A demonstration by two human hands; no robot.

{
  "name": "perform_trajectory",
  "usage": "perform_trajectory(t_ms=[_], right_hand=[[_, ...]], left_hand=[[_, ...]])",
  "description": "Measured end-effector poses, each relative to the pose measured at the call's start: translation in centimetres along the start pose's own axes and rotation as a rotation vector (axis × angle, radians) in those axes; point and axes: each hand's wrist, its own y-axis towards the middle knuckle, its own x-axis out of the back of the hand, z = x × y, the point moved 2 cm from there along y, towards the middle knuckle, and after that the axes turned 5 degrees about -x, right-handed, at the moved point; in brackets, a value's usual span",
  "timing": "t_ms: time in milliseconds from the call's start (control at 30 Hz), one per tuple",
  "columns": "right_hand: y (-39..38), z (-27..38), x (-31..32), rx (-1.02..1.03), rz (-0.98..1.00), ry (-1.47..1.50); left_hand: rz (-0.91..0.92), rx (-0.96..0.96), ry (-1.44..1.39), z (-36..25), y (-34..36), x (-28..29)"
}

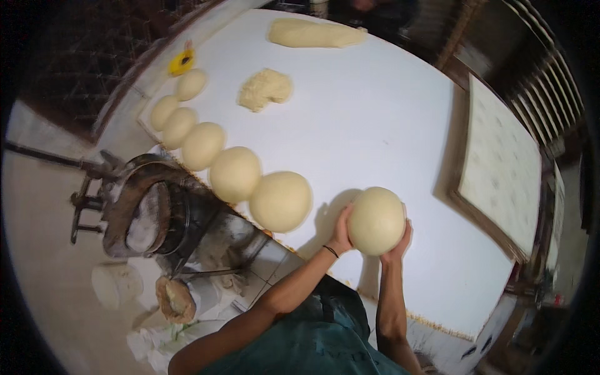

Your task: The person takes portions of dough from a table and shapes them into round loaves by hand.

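Note:
Between both palms I hold a large, smooth, round ball of dough [377, 220] close over the white tabletop. My left hand [342, 230] cups its left side, and a dark band circles that wrist. On the opposite side my right hand [400, 242] presses against the ball, its fingers partly hidden behind it. Just left of my hands sits another big dough ball [280, 202], with a second dough ball [235, 174] touching it. Several more balls continue in a row toward the far left, looking smaller with distance.
A rough dough lump [265, 89] and a long dough slab [315, 33] lie farther back on the table [375, 119]. Stacked pale boards [500, 169] stand on the right. Left of the table is a dark machine with a bowl [150, 215]; a yellow object [181, 62] lies at the far-left corner.

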Motion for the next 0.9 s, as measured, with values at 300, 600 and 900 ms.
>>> perform_trajectory(t_ms=[300,600,900], right_hand=[[5.1,-2.2,-31.2,0.301,0.309,0.129],[24.2,-21.2,-47.0,0.182,0.45,0.237],[28.8,-31.1,-27.6,0.044,0.154,-0.769]], left_hand=[[0.43,-0.985,0.663,-30.8,-3.6,-15.2],[-0.173,-2.491,0.472,-51.7,-22.7,-12.2],[-1.326,-1.949,1.572,-58.7,-27.5,9.6]])
